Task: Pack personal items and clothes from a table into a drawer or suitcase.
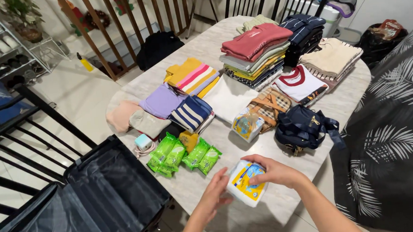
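Note:
Both my hands hold a white, yellow and blue soft pack above the near edge of the marble table. My left hand grips its left side and my right hand covers its top right. A second pack of the same kind lies further in on the table. Several green wipe packets lie just left of my hands. An open black suitcase stands at the table's left.
Stacks of folded clothes fill the far half of the table. A navy bag sits right of centre, with small striped folded items to the left. A black leaf-print cloth hangs at right. Black chair frames stand at left.

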